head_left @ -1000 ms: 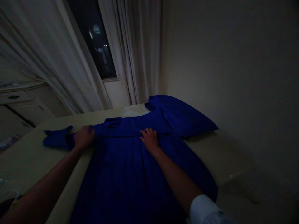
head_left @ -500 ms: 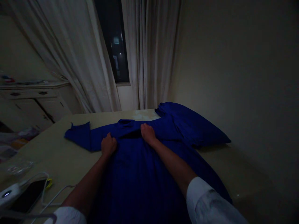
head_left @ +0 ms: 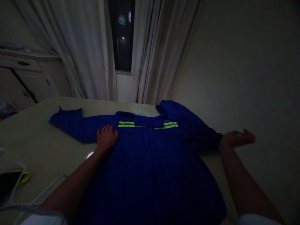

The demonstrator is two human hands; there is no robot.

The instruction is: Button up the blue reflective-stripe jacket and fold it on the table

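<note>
**Blue work jacket** [head_left: 150, 162], front up, collar [head_left: 147, 120] toward 12 o'clock, spread on a pale flat surface [head_left: 35, 134], probably a bed or table top, hem running toward 6 o'clock. Twin lime reflective stripes [head_left: 147, 124] across the chest, in full view, with no fold over them. Sleeve at 9 o'clock [head_left: 67, 123] straight out and flat. Sleeve at 2 o'clock [head_left: 192, 125] thicker, apparently doubled on itself, its exact lie uncertain in the dim light. Body of the jacket flat, with no large creases visible; lower part too dark for fine detail.

Left hand [head_left: 106, 137] at about 9 o'clock from the jacket's centre, palm down on the chest near the stripes' end, fingers together and lightly curled, with no pinch of cloth visible. Right hand [head_left: 236, 138] at 3 o'clock, off the jacket beyond the doubled sleeve, fingers open and loosely spread, nothing held.

Farther out: white cable [head_left: 50, 187] and black phone [head_left: 7, 182] at 8 o'clock, near the left forearm [head_left: 70, 190]; white cabinet [head_left: 25, 75] at 10 o'clock; pale curtains [head_left: 70, 53] beside a dark window [head_left: 122, 34] at 12 o'clock; wall [head_left: 246, 78] at 2 o'clock.
</note>
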